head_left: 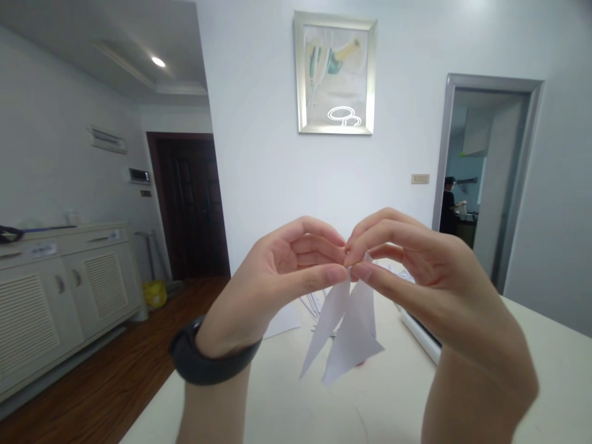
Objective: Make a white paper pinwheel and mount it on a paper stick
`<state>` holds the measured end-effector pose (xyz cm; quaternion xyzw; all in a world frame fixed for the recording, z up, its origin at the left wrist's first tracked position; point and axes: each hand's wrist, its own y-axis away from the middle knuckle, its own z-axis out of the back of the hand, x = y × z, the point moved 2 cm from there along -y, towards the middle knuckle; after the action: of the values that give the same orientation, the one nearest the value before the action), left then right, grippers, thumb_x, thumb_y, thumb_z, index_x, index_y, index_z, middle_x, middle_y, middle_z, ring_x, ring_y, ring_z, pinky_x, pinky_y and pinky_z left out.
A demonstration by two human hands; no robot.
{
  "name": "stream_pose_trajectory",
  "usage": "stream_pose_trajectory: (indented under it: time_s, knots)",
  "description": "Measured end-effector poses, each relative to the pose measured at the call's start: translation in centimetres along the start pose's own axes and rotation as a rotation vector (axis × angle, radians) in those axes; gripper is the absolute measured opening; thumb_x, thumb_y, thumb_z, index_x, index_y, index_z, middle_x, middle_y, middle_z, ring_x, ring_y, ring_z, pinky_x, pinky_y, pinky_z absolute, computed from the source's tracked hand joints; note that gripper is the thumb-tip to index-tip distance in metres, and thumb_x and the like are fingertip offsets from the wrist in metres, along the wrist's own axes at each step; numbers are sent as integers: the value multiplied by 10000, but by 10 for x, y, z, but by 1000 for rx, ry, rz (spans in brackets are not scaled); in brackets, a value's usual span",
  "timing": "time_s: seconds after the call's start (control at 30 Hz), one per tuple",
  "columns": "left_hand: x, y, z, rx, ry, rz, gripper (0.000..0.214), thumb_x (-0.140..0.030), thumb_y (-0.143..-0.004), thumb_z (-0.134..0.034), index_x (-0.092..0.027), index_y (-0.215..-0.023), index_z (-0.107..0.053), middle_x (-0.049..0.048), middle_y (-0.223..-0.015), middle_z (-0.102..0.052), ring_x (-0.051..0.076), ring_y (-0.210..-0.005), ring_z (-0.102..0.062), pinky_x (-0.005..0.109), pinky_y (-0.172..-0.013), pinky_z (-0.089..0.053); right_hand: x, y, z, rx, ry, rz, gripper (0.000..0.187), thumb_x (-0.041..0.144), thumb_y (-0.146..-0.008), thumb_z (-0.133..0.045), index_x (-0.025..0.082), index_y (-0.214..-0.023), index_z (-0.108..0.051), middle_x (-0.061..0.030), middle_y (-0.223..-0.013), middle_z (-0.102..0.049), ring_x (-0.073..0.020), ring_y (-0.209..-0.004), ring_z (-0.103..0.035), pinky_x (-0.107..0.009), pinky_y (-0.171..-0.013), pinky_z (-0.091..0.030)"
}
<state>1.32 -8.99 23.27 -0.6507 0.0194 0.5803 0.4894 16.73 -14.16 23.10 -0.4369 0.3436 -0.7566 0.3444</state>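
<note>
A folded piece of white paper [348,327] hangs with two pointed flaps downward in front of me. My left hand [282,274] pinches its top edge between thumb and fingertips; a dark band circles that wrist. My right hand [416,271] pinches the same top edge from the other side, fingertips touching those of the left. Both hands are raised above a pale table [287,401].
Loose white sheets [296,314] lie on the table behind the paper, and a white and dark flat object [423,336] lies under my right hand. A white cabinet [60,290] stands at left. A person [449,206] stands in the far doorway.
</note>
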Motion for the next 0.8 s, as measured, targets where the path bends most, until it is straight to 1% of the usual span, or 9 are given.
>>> stream_pose_trajectory:
  time_s: [0.2, 0.3, 0.5, 0.63, 0.8]
  knots:
    - [2, -1, 1, 49, 59, 7, 169, -105, -751, -634, -187, -888, -578, -12, -792, -636, 96, -759, -611, 157, -666, -476, 1, -1, -1, 15, -15, 7, 89, 126, -822, -549, 201, -820, -597, -7, -898, -576, -134, -856, -559, -279, -757, -480]
    - [1, -1, 0, 60, 64, 2, 172, -100, -757, -625, -185, -897, -573, -5, -800, -635, 97, -771, -606, 162, -684, -475, 2, -1, 0, 12, 0, 15, 101, 111, -823, -537, 199, -812, -586, -10, -898, -572, -135, -854, -555, -278, -753, -478]
    - [2, -1, -1, -10, 39, -22, 129, -134, -766, -620, -175, -882, -580, 11, -821, -620, 114, -817, -587, 187, -745, -467, 5, -1, 0, -3, 29, 27, 140, 71, -815, -518, 198, -797, -574, -7, -901, -564, -130, -852, -549, -270, -736, -476]
    - [3, -2, -5, 9, 62, -47, 169, -76, -723, -648, -170, -848, -584, 2, -805, -606, 109, -788, -595, 171, -692, -472, 5, -1, -1, -17, 65, 30, 128, 78, -806, -531, 198, -790, -571, -2, -882, -553, -129, -829, -544, -267, -702, -466]
    - [3, -2, -9, -35, 93, -57, 176, -59, -706, -658, -168, -814, -573, -18, -772, -581, 85, -747, -569, 150, -665, -468, 8, -2, -4, -30, 30, 71, 101, 93, -812, -539, 187, -789, -567, 2, -843, -542, -112, -798, -533, -251, -709, -456]
